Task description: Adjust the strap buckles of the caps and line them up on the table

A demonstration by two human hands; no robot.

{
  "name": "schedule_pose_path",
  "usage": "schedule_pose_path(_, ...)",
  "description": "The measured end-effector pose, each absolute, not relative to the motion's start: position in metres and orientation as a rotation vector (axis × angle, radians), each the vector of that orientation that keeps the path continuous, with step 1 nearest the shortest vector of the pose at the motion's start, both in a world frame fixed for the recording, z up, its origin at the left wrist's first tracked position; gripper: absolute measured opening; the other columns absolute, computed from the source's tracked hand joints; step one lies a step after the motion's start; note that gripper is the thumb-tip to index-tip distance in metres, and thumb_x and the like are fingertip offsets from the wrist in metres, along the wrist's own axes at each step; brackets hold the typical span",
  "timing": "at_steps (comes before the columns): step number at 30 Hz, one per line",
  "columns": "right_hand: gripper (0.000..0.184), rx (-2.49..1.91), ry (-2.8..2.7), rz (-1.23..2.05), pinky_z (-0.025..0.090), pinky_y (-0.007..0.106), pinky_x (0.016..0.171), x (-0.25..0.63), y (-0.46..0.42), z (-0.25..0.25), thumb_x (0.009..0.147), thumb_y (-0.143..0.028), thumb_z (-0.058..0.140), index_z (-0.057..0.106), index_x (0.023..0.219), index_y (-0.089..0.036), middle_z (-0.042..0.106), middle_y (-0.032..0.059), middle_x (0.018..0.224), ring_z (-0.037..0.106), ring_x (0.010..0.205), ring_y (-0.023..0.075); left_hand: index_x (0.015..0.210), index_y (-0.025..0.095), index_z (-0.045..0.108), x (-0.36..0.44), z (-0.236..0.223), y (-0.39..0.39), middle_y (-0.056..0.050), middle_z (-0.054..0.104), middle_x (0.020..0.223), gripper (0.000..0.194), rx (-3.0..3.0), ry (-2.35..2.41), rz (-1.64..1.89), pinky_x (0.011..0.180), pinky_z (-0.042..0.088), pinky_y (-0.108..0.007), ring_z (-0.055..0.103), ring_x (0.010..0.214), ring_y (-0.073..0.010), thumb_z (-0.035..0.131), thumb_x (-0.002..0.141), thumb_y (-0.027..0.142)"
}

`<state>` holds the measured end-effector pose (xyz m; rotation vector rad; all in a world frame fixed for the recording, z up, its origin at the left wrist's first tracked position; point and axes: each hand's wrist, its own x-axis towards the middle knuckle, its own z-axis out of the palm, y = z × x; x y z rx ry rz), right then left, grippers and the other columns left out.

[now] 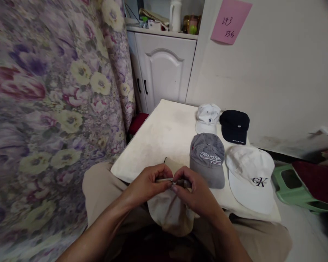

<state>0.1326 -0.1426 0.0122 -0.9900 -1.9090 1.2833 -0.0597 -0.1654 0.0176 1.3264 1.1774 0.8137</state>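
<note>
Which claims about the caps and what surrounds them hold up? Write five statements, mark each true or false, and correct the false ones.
1. The left hand and right hand both hold the beige cap. True.
2. The black cap lies nearer the person than the white CK cap. False: the black cap lies farther away.
3. The gray cap has its brim pointing toward the person. True.
4. The pink paper is on the cabinet door. False: the pink paper is on the wall.
5. The green stool is to the right of the table in this view. True.
</note>
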Motion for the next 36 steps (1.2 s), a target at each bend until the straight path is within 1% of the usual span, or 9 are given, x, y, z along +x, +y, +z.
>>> schedule_pose_path(5, 0.016, -0.997, -1.939, 1.281, 0.041, 0.027, 0.068, 0.132, -0.142, 0.013, 0.076, -0.009, 0.06, 0.059, 0.087, -0.021, 0.061, -0.0016, 0.081, 0.054, 0.074, 0.0146, 0.087, 0.016, 0.063, -0.061, 0.012, -0.163, 0.0, 0.065, 0.08, 0.02, 1.235, 1.106, 0.841, 0.069, 0.041, -0.027, 0.058, 0.075, -0.0147, 0.068, 0.083, 0.034)
schedule_pose_path(9, 0.014, -0.956, -1.867, 1.437, 0.039, 0.026, 0.065, 0.136, -0.137, 0.01, 0.077, -0.012, 0.06, 0.061, 0.089, -0.021, 0.06, -0.0018, 0.08, 0.052, 0.072, 0.0146, 0.088, 0.016, 0.064, -0.063, 0.013, -0.162, 0.0, 0.065, 0.08, 0.019, 1.25, 1.112, 0.85, 0.068, 0.042, -0.026, 0.058, 0.075, -0.0151, 0.065, 0.084, 0.035)
schedule_pose_path(12, 0.012, -0.903, -1.758, 1.582, 0.038, 0.026, 0.063, 0.138, -0.133, 0.002, 0.079, -0.018, 0.062, 0.061, 0.09, -0.021, 0.059, -0.0018, 0.078, 0.051, 0.071, 0.015, 0.099, 0.019, 0.064, -0.062, 0.02, -0.167, -0.001, 0.068, 0.094, 0.018, 1.394, 1.156, 0.815, 0.076, 0.045, -0.028, 0.061, 0.089, -0.0184, 0.063, 0.087, 0.032)
schedule_pose_path(15, 0.012, -0.868, -1.674, 1.66, 0.038, 0.027, 0.065, 0.139, -0.13, -0.006, 0.079, -0.021, 0.066, 0.062, 0.09, -0.021, 0.059, -0.0014, 0.079, 0.051, 0.072, 0.0153, 0.111, 0.023, 0.063, -0.06, 0.027, -0.176, -0.001, 0.068, 0.109, 0.031, 1.602, 1.308, 0.744, 0.086, 0.044, -0.031, 0.061, 0.101, -0.021, 0.07, 0.081, 0.023)
schedule_pose_path(17, 0.013, -0.841, -1.625, 1.698, 0.038, 0.027, 0.066, 0.138, -0.128, -0.011, 0.078, -0.021, 0.067, 0.062, 0.089, -0.02, 0.06, -0.0013, 0.08, 0.052, 0.073, 0.0152, 0.11, 0.024, 0.062, -0.057, 0.028, -0.18, 0.001, 0.068, 0.107, 0.032, 1.726, 1.428, 0.719, 0.085, 0.044, -0.032, 0.062, 0.099, -0.0206, 0.07, 0.08, 0.02)
schedule_pose_path(22, 0.014, -0.785, -1.447, 1.83, 0.039, 0.026, 0.067, 0.137, -0.126, -0.019, 0.076, -0.021, 0.071, 0.064, 0.089, -0.02, 0.061, -0.0015, 0.08, 0.053, 0.072, 0.0139, 0.105, 0.023, 0.062, -0.053, 0.021, -0.183, 0.001, 0.067, 0.093, 0.019, 1.926, 1.487, 0.694, 0.073, 0.045, -0.028, 0.063, 0.085, -0.0179, 0.063, 0.086, 0.019)
schedule_pose_path(26, 0.014, -0.723, -1.294, 1.906, 0.039, 0.025, 0.065, 0.138, -0.125, -0.023, 0.077, -0.022, 0.072, 0.064, 0.088, -0.019, 0.061, -0.0015, 0.079, 0.052, 0.069, 0.0126, 0.116, 0.023, 0.058, -0.053, 0.01, -0.183, -0.003, 0.064, 0.103, 0.021, 2.166, 1.355, 0.744, 0.078, 0.047, -0.029, 0.063, 0.092, -0.0183, 0.054, 0.095, 0.021)
schedule_pose_path(31, 0.017, -0.84, -1.589, 1.707, 0.042, 0.026, 0.068, 0.146, -0.125, -0.014, 0.078, -0.024, 0.073, 0.064, 0.092, -0.021, 0.063, -0.0013, 0.084, 0.055, 0.076, 0.0148, 0.122, 0.022, 0.053, -0.055, -0.001, -0.182, -0.006, 0.064, 0.103, 0.024, 2.278, 1.382, 0.729, 0.079, 0.049, -0.031, 0.062, 0.092, -0.0204, 0.049, 0.099, 0.025)
schedule_pose_path(36, 0.02, -0.975, -1.983, 1.291, 0.046, 0.031, 0.076, 0.151, -0.128, 0.003, 0.081, -0.013, 0.064, 0.065, 0.1, -0.022, 0.067, 0.0012, 0.093, 0.061, 0.086, 0.0185, 0.117, 0.021, 0.056, -0.053, -0.001, -0.18, -0.008, 0.065, 0.102, 0.022, 2.243, 1.438, 0.637, 0.081, 0.048, -0.034, 0.063, 0.094, -0.0231, 0.045, 0.1, 0.03)
